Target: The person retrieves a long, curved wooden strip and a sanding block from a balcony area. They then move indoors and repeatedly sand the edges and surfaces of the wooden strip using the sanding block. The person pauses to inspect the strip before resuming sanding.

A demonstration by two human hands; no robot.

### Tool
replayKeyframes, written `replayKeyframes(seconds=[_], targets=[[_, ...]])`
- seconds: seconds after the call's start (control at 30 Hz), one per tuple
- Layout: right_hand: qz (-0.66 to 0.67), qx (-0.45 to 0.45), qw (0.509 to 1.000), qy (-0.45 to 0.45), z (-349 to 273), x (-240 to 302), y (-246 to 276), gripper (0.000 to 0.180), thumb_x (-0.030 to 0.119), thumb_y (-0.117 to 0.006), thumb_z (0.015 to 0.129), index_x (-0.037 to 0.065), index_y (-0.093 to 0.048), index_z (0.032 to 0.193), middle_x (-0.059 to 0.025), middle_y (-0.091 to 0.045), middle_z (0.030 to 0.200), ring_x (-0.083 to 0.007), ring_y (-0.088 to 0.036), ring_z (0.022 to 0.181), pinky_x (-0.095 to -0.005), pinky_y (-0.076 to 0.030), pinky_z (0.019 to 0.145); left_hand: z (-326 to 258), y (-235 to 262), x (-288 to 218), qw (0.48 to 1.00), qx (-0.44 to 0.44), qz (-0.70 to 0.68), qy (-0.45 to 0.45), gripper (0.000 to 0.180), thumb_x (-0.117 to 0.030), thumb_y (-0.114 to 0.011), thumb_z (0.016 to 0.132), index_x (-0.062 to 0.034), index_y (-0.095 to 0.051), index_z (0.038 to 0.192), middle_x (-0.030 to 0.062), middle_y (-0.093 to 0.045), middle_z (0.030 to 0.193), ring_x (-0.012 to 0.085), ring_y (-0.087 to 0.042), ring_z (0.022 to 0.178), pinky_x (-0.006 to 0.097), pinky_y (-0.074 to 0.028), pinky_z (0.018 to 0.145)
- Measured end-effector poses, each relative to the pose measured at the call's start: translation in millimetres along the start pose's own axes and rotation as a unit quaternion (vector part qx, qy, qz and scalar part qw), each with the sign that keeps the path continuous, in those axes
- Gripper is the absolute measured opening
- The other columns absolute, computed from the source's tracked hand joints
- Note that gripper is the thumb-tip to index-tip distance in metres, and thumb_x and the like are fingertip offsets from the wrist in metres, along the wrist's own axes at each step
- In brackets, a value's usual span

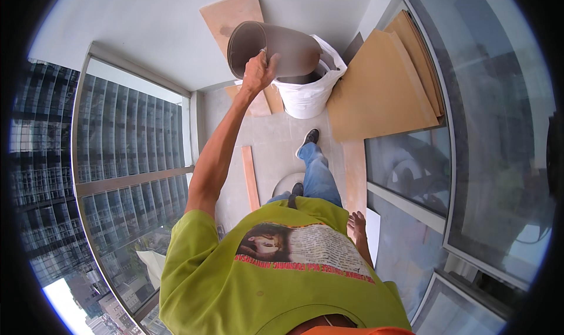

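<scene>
My left hand (260,72), its arm stretched forward, is closed round the near rim of a rolled-up brown sheet (296,50). The roll lies tilted over the mouth of a white sack (305,98) that stands on the floor by the far wall. Inside the sack, beneath the roll, something dark and curved shows in part. Low at my right side hangs my right hand (358,224), its fingers apart and nothing seen in them; my shirt hides part of that arm.
Large brown boards (385,88) lean at the right, beside a glass door (493,100). Another board (232,17) rests against the far wall. On the floor lies a narrow wooden strip (250,176). Tall framed windows (132,123) line the left side.
</scene>
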State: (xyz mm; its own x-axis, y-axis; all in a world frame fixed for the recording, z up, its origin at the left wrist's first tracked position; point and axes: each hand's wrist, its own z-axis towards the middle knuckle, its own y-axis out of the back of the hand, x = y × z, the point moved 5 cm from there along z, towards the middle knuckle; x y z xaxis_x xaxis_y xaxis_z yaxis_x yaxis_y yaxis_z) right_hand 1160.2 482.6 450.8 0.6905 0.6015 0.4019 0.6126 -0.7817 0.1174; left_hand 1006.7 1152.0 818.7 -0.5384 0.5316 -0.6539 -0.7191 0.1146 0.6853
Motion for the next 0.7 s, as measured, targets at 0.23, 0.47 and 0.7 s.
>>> replayKeyframes(seconds=[0.23, 0.47, 0.7], targets=[[-0.018, 0.008, 0.999, -0.032, 32, 97, -55, 0.07, 0.029, -0.064, 0.096, 0.014, -0.029, 0.156, -0.0198, -0.062, 0.129, -0.0318, -0.066, 0.109, -0.0501, -0.05, 0.095, 67, -116, 61, 0.993, 0.095, 0.003, 0.067, 0.044, -0.038, -0.058, 0.1, 0.0048, -0.063, 0.109, 0.0277, -0.066, 0.075, 0.0463, -0.066, 0.072, 0.047, -0.051, 0.066], [-0.028, 0.0, 1.0, -0.003, 44, 207, -74, 0.073, 0.035, -0.064, 0.096, 0.01, -0.029, 0.155, -0.0176, -0.064, 0.121, -0.0305, -0.066, 0.109, -0.0466, -0.052, 0.093, 73, -197, 91, 0.975, 0.179, 0.047, 0.123, 0.043, -0.034, -0.057, 0.098, 0.0063, -0.064, 0.11, 0.0301, -0.068, 0.083, 0.0469, -0.068, 0.08, 0.052, -0.055, 0.074], [0.003, -0.03, 0.999, -0.01, 43, 235, -70, 0.069, 0.033, -0.061, 0.098, 0.013, -0.028, 0.156, -0.0173, -0.06, 0.13, -0.0275, -0.066, 0.11, -0.0451, -0.05, 0.095, 70, -260, 101, 0.948, 0.274, 0.125, 0.101, 0.038, -0.032, -0.052, 0.101, 0.001, -0.062, 0.116, 0.0251, -0.07, 0.086, 0.0415, -0.07, 0.081, 0.048, -0.057, 0.075]])
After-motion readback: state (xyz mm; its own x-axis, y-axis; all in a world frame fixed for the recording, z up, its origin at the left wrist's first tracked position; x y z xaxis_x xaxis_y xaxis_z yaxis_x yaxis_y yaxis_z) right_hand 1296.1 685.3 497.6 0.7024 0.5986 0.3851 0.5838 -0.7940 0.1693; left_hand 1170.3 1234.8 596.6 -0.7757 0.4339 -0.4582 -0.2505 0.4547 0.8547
